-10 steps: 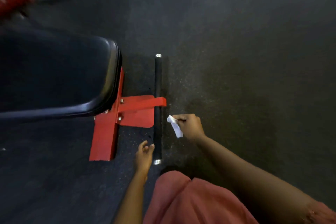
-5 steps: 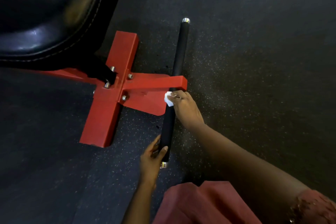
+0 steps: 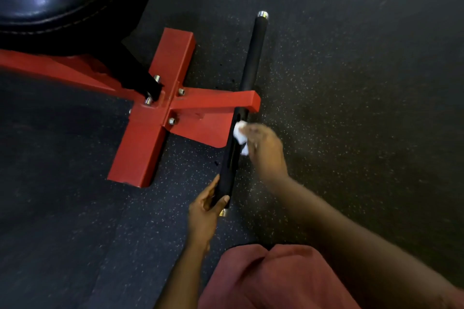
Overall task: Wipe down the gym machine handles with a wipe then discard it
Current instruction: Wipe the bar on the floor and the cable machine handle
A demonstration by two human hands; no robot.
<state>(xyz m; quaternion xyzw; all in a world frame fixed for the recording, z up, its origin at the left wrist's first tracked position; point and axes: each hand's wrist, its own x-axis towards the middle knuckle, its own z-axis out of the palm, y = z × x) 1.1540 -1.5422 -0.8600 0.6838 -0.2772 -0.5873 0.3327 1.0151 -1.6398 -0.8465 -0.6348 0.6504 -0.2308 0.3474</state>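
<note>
Head view: handle bar (image 3: 251, 63) runs away, tilted right. Left grip (image 3: 204, 211) holds its near end. Right grip (image 3: 266, 150), blurred, pinches wipe (image 3: 240, 134) against mid-bar. Red frame (image 3: 140, 153) crosses just beyond.

Matt black handle (image 3: 251, 57), glossy red metal frame (image 3: 150, 138), speckled rubber floor (image 3: 351, 108).

Nothing here can be read. The black handle (image 3: 252, 57), the white wipe (image 3: 239, 134) under the right hand (image 3: 265, 152) fingers (image 3: 253, 132), the red frame (image 3: 150, 138) just left of those fingers, and the black pad (image 3: 50, 0) carry no legible label, brand or number.
</note>
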